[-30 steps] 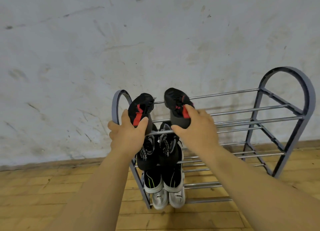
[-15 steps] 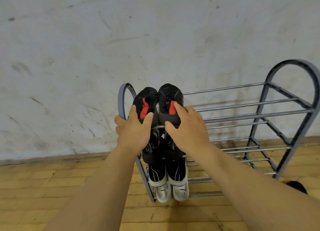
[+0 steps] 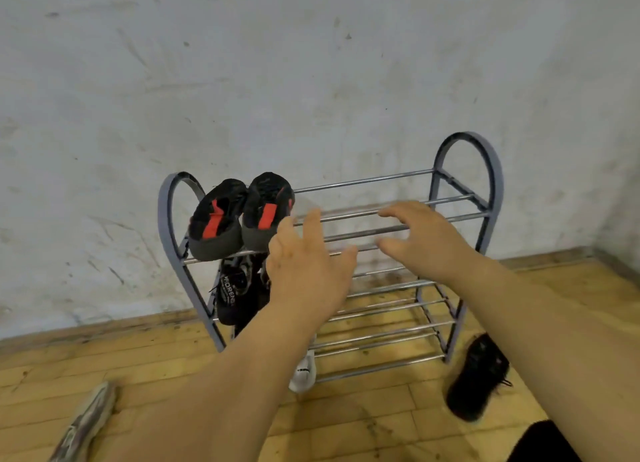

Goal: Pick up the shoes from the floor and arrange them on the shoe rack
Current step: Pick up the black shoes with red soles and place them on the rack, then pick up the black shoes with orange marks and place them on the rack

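A grey metal shoe rack (image 3: 465,191) stands against the wall. Two black shoes with red patches (image 3: 239,216) rest side by side at the left end of its top shelf, soles toward me. Below them a black pair (image 3: 232,288) sits on a middle shelf, and a white shoe (image 3: 304,375) shows at the bottom, partly hidden by my arm. My left hand (image 3: 308,264) hovers open just right of the red-patched shoes, touching nothing. My right hand (image 3: 426,240) is open over the bare top rails. A black shoe (image 3: 479,375) lies on the floor right of the rack.
A grey patterned shoe (image 3: 86,423) lies on the wooden floor at the lower left. A dark shape (image 3: 543,442) sits at the bottom right edge. The white wall is right behind the rack. The right part of every shelf holds nothing.
Both hands have let go of the red-patched shoes and moved right and back. The shoes now sit on the top shelf. The view has shifted, showing shoes on the floor.
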`<state>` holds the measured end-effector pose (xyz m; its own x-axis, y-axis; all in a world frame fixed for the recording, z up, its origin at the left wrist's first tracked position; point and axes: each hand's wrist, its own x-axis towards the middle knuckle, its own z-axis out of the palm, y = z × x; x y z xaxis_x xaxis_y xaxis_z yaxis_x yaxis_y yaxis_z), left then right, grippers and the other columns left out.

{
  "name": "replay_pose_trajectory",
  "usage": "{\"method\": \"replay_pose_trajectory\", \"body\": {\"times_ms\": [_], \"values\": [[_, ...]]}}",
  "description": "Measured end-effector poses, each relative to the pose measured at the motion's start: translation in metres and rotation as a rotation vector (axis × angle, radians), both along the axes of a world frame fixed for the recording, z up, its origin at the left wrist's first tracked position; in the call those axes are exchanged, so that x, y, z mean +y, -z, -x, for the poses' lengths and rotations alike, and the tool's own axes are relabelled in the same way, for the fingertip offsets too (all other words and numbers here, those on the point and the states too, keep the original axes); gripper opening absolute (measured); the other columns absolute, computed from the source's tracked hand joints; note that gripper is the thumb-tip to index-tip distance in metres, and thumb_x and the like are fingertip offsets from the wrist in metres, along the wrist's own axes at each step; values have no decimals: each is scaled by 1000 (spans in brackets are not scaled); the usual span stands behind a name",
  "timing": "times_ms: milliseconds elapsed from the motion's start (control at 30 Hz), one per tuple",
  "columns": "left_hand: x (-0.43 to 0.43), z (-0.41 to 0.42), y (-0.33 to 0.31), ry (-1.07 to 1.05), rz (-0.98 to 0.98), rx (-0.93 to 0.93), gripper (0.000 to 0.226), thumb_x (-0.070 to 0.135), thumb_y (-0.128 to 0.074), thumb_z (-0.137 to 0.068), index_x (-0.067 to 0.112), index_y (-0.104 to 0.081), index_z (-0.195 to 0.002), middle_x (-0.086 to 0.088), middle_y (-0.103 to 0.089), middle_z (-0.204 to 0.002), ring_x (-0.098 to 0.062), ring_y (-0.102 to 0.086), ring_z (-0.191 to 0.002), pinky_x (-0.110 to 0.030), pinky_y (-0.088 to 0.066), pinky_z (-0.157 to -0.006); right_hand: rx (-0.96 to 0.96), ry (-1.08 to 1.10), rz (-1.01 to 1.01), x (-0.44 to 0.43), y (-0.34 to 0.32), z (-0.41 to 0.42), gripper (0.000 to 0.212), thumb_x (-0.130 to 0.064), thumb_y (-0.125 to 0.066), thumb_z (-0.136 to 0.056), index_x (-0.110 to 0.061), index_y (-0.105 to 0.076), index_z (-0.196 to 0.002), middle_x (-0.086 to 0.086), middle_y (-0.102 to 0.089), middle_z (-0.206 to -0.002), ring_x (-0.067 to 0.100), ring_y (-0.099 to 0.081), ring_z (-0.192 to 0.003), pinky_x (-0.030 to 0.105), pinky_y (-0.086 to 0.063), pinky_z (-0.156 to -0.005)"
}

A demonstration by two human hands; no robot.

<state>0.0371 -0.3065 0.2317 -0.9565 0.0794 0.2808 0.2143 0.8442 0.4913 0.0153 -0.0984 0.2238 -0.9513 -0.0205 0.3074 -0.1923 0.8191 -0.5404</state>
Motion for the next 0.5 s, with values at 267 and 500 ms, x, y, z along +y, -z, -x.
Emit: {"method": "replay_pose_trajectory", "body": {"times_ms": [267, 500], "values": [[86, -28, 74, 461, 211, -232, 79, 63, -51, -96, 40, -11, -160, -1, -19, -161, -28, -20, -150, -47, -28, -121, -682, 69, -209, 115, 2, -43, 70, -59, -68, -91, -29, -47, -151, 1, -51, -149, 23, -52, -131, 34, -43, -100], [158, -31, 179, 597, 320, -510, 89, 61, -64, -91, 47, -10, -160, 5, -21, -165, -27, -27, -150, -46, -36, -118, -1051, 222, -264, 207, 107, -67, 72, -53, -65, -96, -21, -41, -156, 6, -42, -157, 31, -47, -138, 41, -45, -110]]}}
